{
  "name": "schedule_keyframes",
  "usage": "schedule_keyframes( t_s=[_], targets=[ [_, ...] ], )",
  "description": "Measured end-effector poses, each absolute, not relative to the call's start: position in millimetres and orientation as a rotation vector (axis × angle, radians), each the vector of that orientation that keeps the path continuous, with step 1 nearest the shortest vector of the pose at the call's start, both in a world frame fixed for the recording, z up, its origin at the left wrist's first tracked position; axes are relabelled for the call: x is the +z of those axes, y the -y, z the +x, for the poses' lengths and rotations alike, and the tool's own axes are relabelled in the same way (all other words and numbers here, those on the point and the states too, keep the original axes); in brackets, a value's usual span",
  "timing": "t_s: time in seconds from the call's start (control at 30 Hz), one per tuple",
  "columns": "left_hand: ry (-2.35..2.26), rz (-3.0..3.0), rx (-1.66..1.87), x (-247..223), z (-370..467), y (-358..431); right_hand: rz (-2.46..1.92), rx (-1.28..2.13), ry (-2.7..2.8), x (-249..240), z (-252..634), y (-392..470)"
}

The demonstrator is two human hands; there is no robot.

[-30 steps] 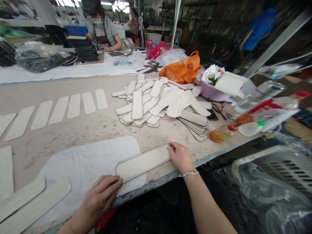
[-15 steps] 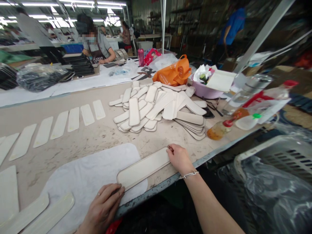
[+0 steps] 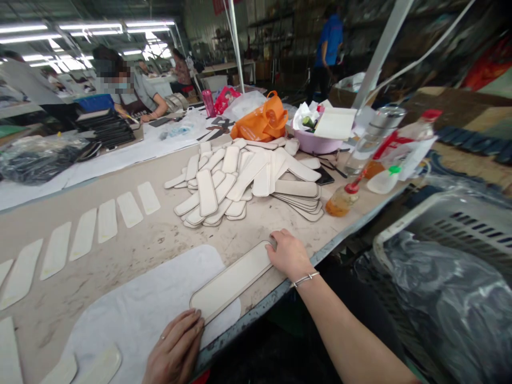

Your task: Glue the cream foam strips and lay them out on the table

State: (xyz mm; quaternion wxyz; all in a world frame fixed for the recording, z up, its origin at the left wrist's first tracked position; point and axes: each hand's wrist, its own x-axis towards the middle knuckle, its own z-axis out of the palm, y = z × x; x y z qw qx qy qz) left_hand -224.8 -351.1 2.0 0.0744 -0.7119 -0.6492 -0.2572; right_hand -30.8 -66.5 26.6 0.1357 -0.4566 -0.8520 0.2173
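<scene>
A long cream panel [image 3: 232,280] with rounded corners and a dark edge lies flat near the table's front edge, partly over a white cloth-like sheet [image 3: 132,304]. My left hand [image 3: 176,346] is at its near-left end, fingers together and fingertips closed on the corner. At the other end, my right hand [image 3: 290,256] has its fingers curled over the panel's tip; the thumb is hidden. Beyond them rises a heap of similar cream panels [image 3: 208,192]. Two more cream pieces [image 3: 102,365] lie at the lower left, partly out of view.
A row of cream pieces [image 3: 84,234] runs along the left. Behind the heap are an orange bag [image 3: 260,120] and a purple basin [image 3: 316,141]. Bottles, including a red-capped jar [image 3: 342,200], stand at the right edge, above a grey plastic crate [image 3: 424,213]. A co-worker [image 3: 136,98] sits opposite.
The view has swung right, so the table's contents sit further left. My right hand's fingers have shifted on the panel's end and are less pinched. The panel stays between both hands.
</scene>
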Motion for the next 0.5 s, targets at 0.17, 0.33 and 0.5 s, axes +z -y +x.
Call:
schedule_keyframes(
  t_s=[0.17,0.33,0.5],
  targets=[
    [1.891,-2.162,-0.721,-1,-230,352,-1.358,0.685,2.451,26,-25,58],
    [1.819,-2.16,-0.705,-2,-234,350,-1.304,0.631,2.343,31,-27,73],
    [1.818,-2.182,-0.638,-2,-235,350,-0.452,0.69,2.597,30,-48,142]
  ],
)
